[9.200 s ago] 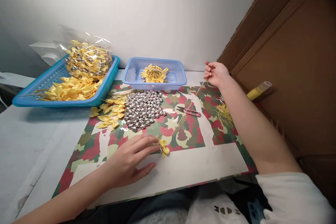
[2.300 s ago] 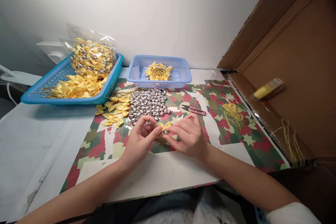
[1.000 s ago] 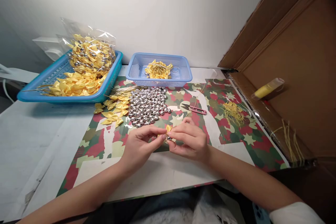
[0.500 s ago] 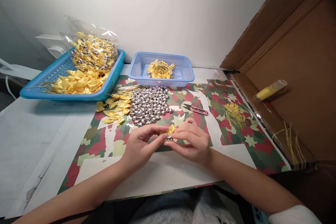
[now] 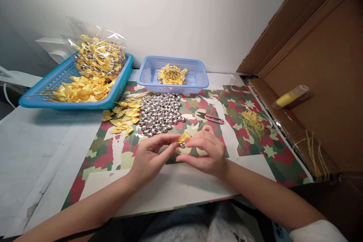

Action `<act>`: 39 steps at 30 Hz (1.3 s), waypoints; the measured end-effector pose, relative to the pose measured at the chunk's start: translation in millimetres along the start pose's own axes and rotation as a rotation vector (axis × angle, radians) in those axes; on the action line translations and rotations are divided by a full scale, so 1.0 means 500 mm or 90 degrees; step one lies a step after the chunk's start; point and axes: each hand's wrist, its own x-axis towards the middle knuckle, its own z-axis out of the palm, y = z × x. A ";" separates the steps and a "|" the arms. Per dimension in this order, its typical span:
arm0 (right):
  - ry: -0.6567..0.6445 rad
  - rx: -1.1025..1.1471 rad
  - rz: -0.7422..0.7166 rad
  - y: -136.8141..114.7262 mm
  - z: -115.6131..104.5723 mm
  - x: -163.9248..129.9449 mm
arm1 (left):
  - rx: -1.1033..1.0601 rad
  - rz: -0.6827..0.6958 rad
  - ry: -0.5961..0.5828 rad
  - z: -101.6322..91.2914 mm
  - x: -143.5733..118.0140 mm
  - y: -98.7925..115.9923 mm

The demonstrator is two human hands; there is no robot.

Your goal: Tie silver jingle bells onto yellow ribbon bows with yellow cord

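My left hand [image 5: 151,155] and my right hand [image 5: 204,151] meet above the camouflage-patterned mat [image 5: 252,151]. Between their fingertips they pinch a small yellow ribbon bow [image 5: 183,137] with a silver bell [image 5: 182,145] hanging under it. A pile of silver bells [image 5: 160,114] lies just beyond the hands. Loose yellow bows [image 5: 122,119] lie to the left of that pile. Pink thread snips [image 5: 211,118] rest beyond my right hand.
A big blue tray [image 5: 42,94] at the back left holds yellow bows and a clear bag of finished pieces [image 5: 98,56]. A small blue basket [image 5: 195,79] holds more bows. Yellow thread scraps [image 5: 251,121] lie right. A cardboard wall [image 5: 326,64] with a yellow tube [image 5: 289,96] bounds the right side.
Long ago my right hand was raised far right, pulling thread, while the left pressed the bow on the mat. Over the last second both hands hold the bow and turn it slightly.
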 end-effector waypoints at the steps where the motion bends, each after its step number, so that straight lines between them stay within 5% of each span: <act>1: 0.006 0.014 0.032 0.000 -0.002 0.002 | -0.005 -0.006 -0.001 0.000 0.001 0.000; 10: -0.090 0.365 0.591 0.012 0.012 0.004 | -0.108 -0.100 -0.028 0.002 0.008 0.009; 18: -0.096 0.551 0.697 0.024 0.017 0.003 | -0.148 -0.201 -0.029 0.003 0.025 0.016; 25: -0.250 0.624 0.967 0.025 -0.001 0.024 | -0.167 -0.192 -0.040 -0.002 0.023 0.015; 28: -0.244 0.721 0.969 0.018 -0.004 0.033 | -0.169 -0.157 -0.061 -0.005 0.018 0.020; 34: -0.129 0.799 0.821 0.022 -0.005 0.038 | -0.129 -0.100 -0.147 -0.006 0.014 0.027; 39: -0.116 0.793 0.780 0.033 -0.010 0.042 | 0.127 0.133 -0.101 -0.008 0.008 0.017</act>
